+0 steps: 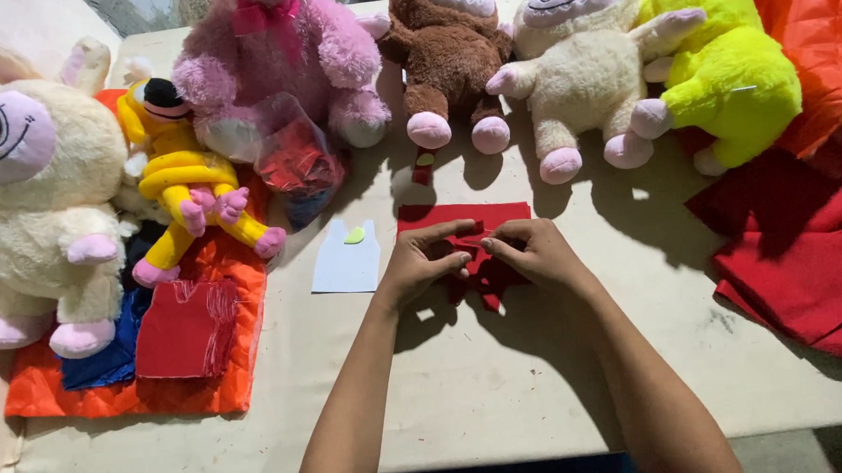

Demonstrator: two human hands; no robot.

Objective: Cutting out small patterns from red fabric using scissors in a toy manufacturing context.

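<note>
On the bench (501,383), below a row of plush toys (452,54), I see a red fabric piece (462,216) lying mid-bench. My left hand (420,264) and right hand (532,253) both pinch its near edge. With so little cloth gripped, I judge it could slip free and bunch.

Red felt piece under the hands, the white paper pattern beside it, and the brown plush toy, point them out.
red felt piece (495,213), head view, flat upper right part.
white paper pattern (345,262), head view, its middle.
brown plush toy (448,63), head view, its belly.
</note>
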